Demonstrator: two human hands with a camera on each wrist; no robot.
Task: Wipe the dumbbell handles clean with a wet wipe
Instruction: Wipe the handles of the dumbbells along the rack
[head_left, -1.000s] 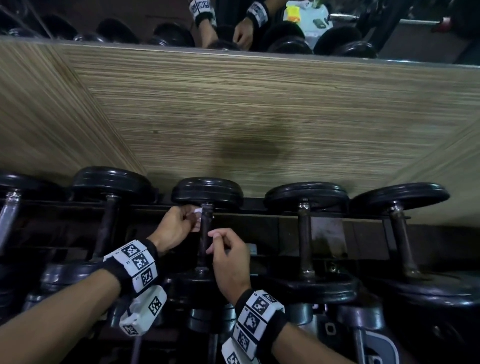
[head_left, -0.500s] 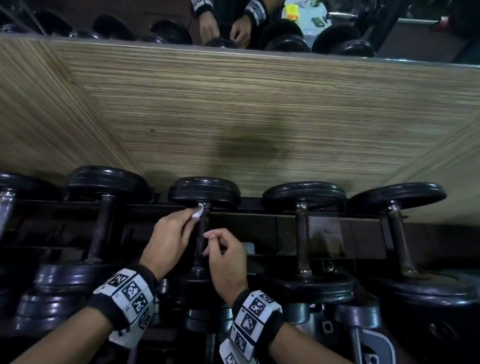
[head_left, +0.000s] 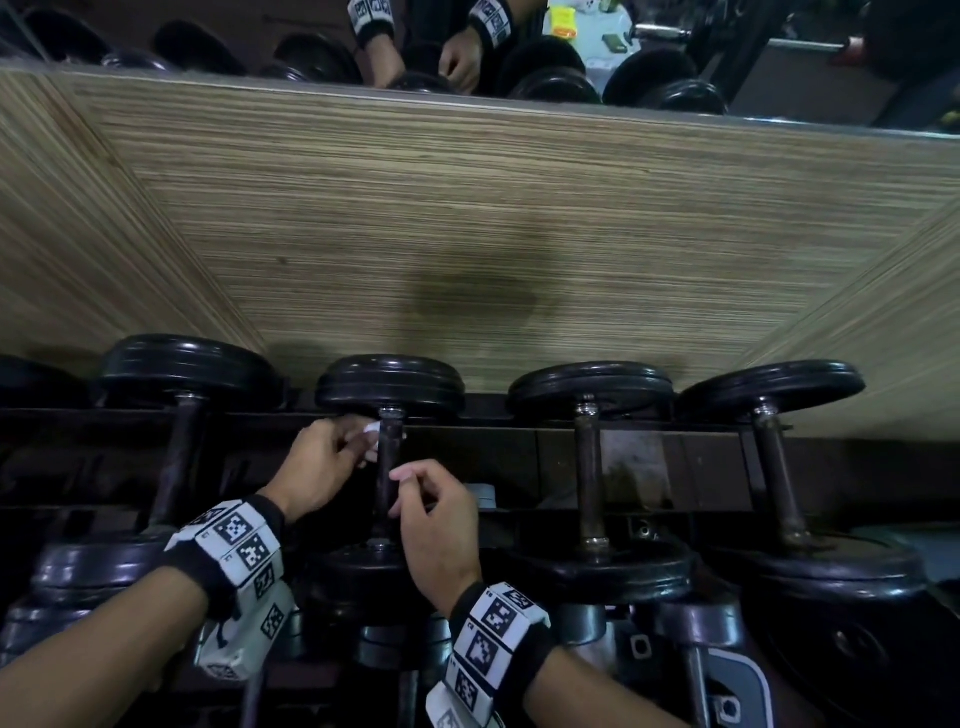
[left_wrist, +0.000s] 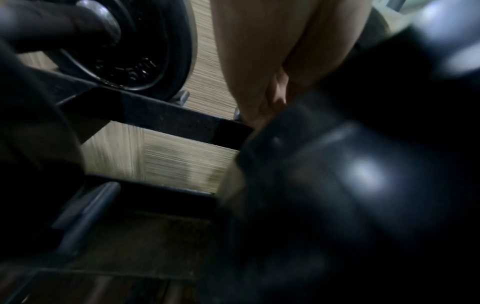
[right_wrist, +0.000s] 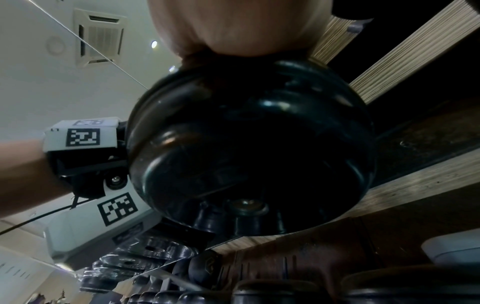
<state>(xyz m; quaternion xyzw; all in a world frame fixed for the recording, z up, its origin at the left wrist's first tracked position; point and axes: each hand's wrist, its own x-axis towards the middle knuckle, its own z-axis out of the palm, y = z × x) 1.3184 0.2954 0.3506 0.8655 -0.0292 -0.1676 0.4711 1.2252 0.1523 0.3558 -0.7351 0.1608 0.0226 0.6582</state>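
Rack (head_left: 493, 436) handle (head_left: 389, 467), wipe (head_left: 372, 429) in left grip (head_left: 317, 467).

I see glossy black dumbbell heads (head_left: 389, 382) on dull, worn metal handles (head_left: 589, 467), a matt black rack rail (left_wrist: 166, 115), and a streaky wood-grain wall panel (head_left: 467, 223) behind.

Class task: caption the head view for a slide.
Left hand presses a white wipe to a racked dumbbell's handle; right hand beside it.

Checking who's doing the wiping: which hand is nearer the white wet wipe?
Left. The left hand pinches the wet wipe against the dumbbell handle; the right hand sits lower on that handle.
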